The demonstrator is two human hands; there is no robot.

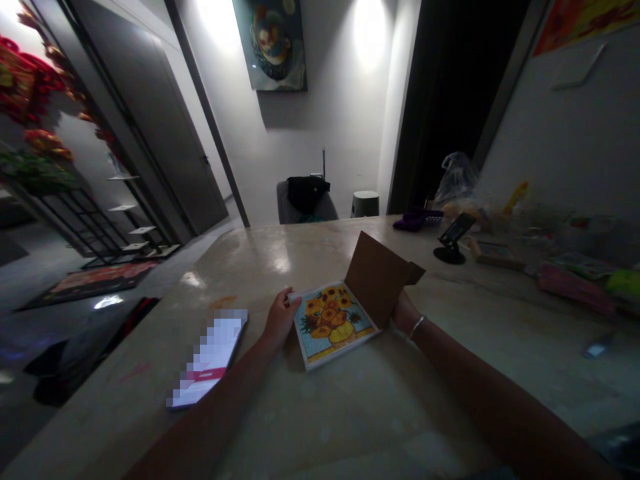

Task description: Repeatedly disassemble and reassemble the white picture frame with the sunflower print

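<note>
We have a panel point(333, 325) on the table point(350, 400), with a cardboard box point(375, 280) just behind it and touching it. Our left hand point(280, 319) is at the panel's left edge, our right hand point(405, 313) at the box's right side. A phone point(207, 357) lies left of the panel, a stand point(451, 240) right of the box, and a chair point(306, 203) stands beyond the table.

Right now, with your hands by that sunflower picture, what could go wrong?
Your left hand is close to the phone, which lies near the counter's edge, so your arm might knock it off. The cardboard flap stands up beside your right hand, so it could get bent or tip onto the sunflower picture.
</note>
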